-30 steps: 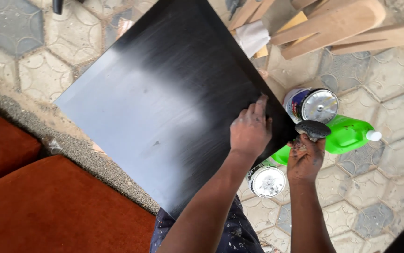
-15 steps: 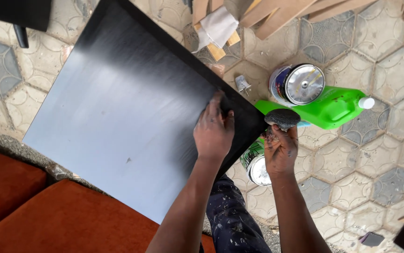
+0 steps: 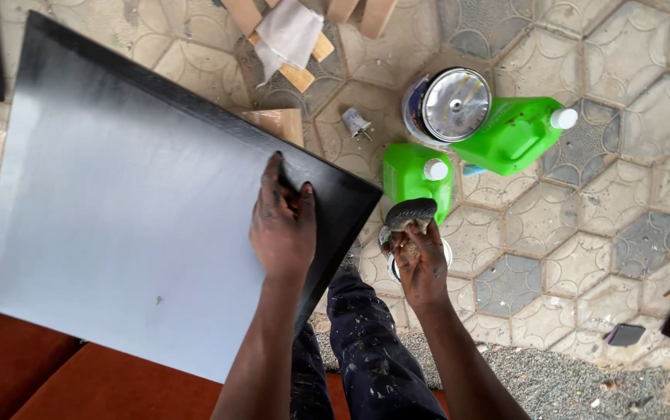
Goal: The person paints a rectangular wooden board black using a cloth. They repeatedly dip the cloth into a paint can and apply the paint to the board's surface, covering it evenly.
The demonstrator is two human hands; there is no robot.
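A large black glossy board [image 3: 141, 210] lies tilted across my lap and the paved ground. My left hand [image 3: 282, 225] rests flat on its right part, close to the corner, fingers spread. My right hand [image 3: 417, 257] is off the board's right edge, closed around a dark stained wad of cloth or sponge [image 3: 410, 212]. Under that hand a small open tin [image 3: 392, 264] is partly hidden.
Two green plastic jugs [image 3: 417, 175] [image 3: 515, 134] with white caps and a paint can with a metal lid [image 3: 453, 103] stand on the hexagonal pavers. Wood offcuts and a white rag [image 3: 288, 35] lie at the top. Red-brown floor [image 3: 47, 381] sits at lower left.
The view has shifted, so the board and cans sit lower and farther right. My left hand stays on the board near its corner. My right hand keeps the wad beside the edge.
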